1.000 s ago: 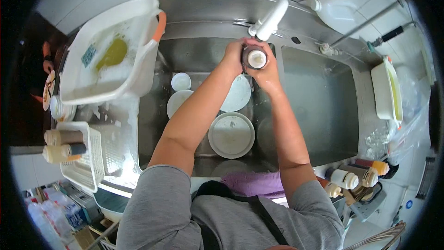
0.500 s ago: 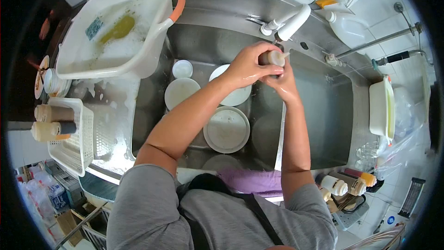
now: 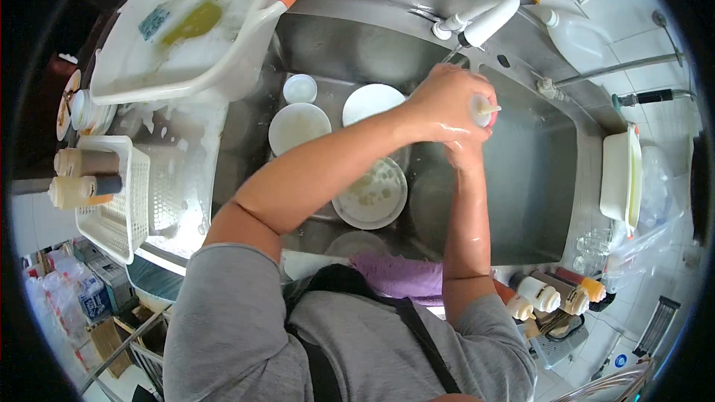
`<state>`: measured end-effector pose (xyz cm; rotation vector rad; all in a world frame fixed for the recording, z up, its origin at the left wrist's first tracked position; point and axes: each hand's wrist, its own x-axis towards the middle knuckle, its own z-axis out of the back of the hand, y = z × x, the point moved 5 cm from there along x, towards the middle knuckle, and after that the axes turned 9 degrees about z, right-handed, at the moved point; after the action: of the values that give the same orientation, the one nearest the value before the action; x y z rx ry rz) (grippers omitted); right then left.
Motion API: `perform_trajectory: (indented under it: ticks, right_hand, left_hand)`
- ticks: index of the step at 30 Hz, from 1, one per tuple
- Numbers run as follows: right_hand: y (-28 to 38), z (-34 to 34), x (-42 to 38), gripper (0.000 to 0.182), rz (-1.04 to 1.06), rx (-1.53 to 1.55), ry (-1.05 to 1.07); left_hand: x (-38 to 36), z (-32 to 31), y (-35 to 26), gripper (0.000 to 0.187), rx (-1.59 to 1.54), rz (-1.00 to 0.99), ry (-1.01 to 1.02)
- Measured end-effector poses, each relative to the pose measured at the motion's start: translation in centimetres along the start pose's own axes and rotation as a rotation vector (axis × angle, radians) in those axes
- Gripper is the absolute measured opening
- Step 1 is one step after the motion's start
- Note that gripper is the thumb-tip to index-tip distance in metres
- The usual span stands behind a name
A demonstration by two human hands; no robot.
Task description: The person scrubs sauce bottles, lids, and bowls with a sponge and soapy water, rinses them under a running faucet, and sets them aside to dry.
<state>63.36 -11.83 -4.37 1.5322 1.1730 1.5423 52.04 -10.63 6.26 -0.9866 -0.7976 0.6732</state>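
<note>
Under the tap spout [image 3: 488, 18], at about one o'clock from the middle of the sink, my left hand [image 3: 447, 104] is wrapped tight around a small squeeze bottle [image 3: 482, 109], its nozzle poking out toward three o'clock. My right hand [image 3: 462, 150] sits just below it at six o'clock, touching the bottle's underside; I cannot tell how far its fingers are curled, since the left hand covers them. Both hands look wet and shiny, so I judge the plastic to be slick: a loose squeeze could let the bottle shoot out and drop into the sink basin [image 3: 521, 179] or onto the crockery.

At nine o'clock from my hands lie a white plate [image 3: 369, 104], a bowl [image 3: 298, 126] and a small cup [image 3: 300, 88]; at seven o'clock a soiled plate [image 3: 372, 195] rests near my forearm. A falling bottle could chip one of them. Squeezing too hard might spray its contents toward the right side. Farther out at ten o'clock, the soapy tub [image 3: 186, 37] perches on the sink's edge, and an elbow swing could nudge it.
</note>
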Motion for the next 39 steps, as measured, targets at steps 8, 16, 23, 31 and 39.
perform_trajectory:
  ticks: [8, 16, 23, 31, 39]
  right_hand:
    - [-0.7, -3.0, 4.6, 0.06, 0.101, 0.372, -0.322]
    - [-3.2, -3.6, 6.9, 0.059, 0.026, 0.585, -0.411]
    - [0.2, -4.2, 6.0, 0.058, 0.026, 0.356, -0.268]
    - [3.1, -0.6, 0.5, 0.06, -0.03, -0.143, -0.285]
    - [7.2, 0.2, -8.3, 0.046, 0.023, -0.566, -0.351]
  left_hand:
    - [-1.1, -1.4, 1.4, 0.047, 0.408, 0.026, -0.97]
    - [-0.4, -0.2, 5.2, 0.032, 0.053, -0.057, -0.784]
    - [3.6, 4.3, 11.4, 0.027, -0.556, 0.546, -0.499]
    - [-1.0, 0.0, 3.1, 0.023, -0.131, 0.188, -0.295]
    - [-5.5, -4.8, -4.5, 0.021, 0.569, -0.234, 0.22]
